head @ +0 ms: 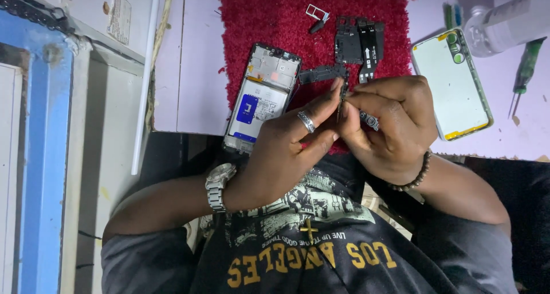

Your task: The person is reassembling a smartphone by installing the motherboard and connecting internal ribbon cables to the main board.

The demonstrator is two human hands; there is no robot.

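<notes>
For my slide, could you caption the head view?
Both hands pinch a small dark phone part above an opened phone on a red mat.

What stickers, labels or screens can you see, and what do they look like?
Battery sticker: inside the opened phone on the red mat; rectangular, white with blue patches.
Paper label: on the pale panel, top left; small, rectangular, whitish.
No lit screen shows.
</notes>
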